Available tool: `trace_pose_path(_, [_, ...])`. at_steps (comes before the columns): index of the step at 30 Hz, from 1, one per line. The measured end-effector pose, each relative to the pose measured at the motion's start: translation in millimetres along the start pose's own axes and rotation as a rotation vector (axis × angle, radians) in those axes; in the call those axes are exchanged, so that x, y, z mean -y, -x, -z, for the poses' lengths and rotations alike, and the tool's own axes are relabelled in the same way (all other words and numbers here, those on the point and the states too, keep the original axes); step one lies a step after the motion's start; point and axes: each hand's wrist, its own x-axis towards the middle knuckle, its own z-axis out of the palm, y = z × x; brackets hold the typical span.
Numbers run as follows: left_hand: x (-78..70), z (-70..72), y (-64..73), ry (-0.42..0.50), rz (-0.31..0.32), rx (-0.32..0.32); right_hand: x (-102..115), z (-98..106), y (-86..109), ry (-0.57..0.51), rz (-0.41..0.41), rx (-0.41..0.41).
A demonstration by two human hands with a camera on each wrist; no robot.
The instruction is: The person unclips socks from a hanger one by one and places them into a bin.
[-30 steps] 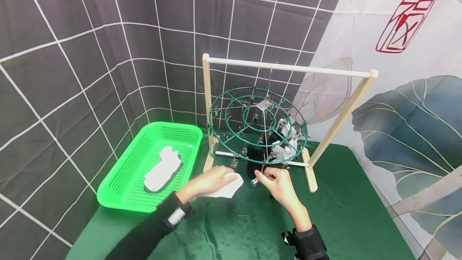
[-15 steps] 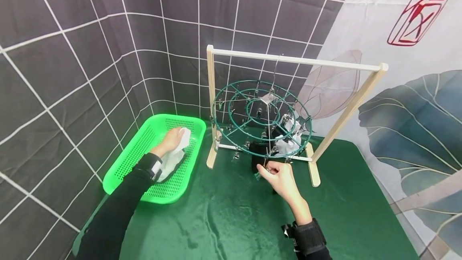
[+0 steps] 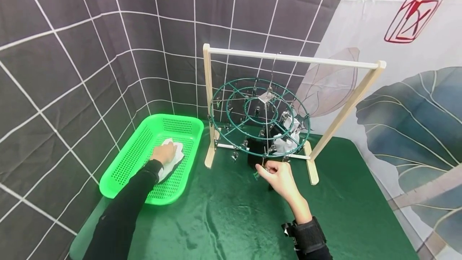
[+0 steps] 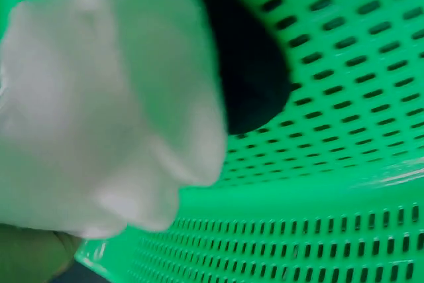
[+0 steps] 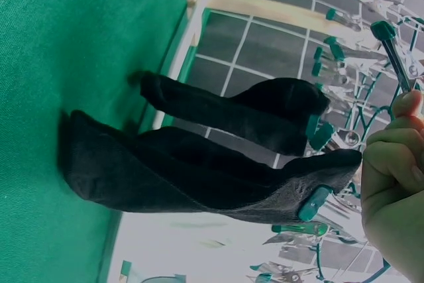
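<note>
My left hand [image 3: 164,153] is down in the green basket [image 3: 193,131], gripping a white sock [image 3: 177,156]. White fabric [image 4: 99,97] fills much of the left wrist view, hiding most of the fingers. Beside it a black sock [image 4: 255,64] lies on the basket floor. At the near rim of the round drying hanger [image 3: 223,141], my right hand [image 3: 280,177] pinches a metal clip [image 5: 395,57] with green tips. Two black socks [image 5: 179,170] hang from clips close to that hand in the right wrist view.
A wooden stand [image 3: 292,57] carries the hanger on its top bar. White socks [image 3: 286,141] hang on the hanger's right side, and several unused clips [image 3: 234,155] dangle around its rings. The green cloth [image 3: 216,220] covers the table.
My left hand has carried the white sock from near the hanger leftward into the basket, then lower onto the pile. The right hand has stayed at the clip.
</note>
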Motion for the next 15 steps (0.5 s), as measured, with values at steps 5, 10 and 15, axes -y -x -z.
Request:
trace_pose_path(5, [4.8,-21.5,-5.5,0.000,0.104,-0.056,-1.8,-1.2,2.1,0.001,-0.010,-0.005])
trace_pose_path(10, [7.1,-35.0,-9.3,0.054,0.138,-0.143,-3.2,-3.3,3.6,-0.017,-0.016,-0.016])
trace_pose_path(15, [9.4,-43.8,-11.2,0.079,0.144,-0.160,-3.7,-3.8,1.9,-0.024,-0.011,-0.011])
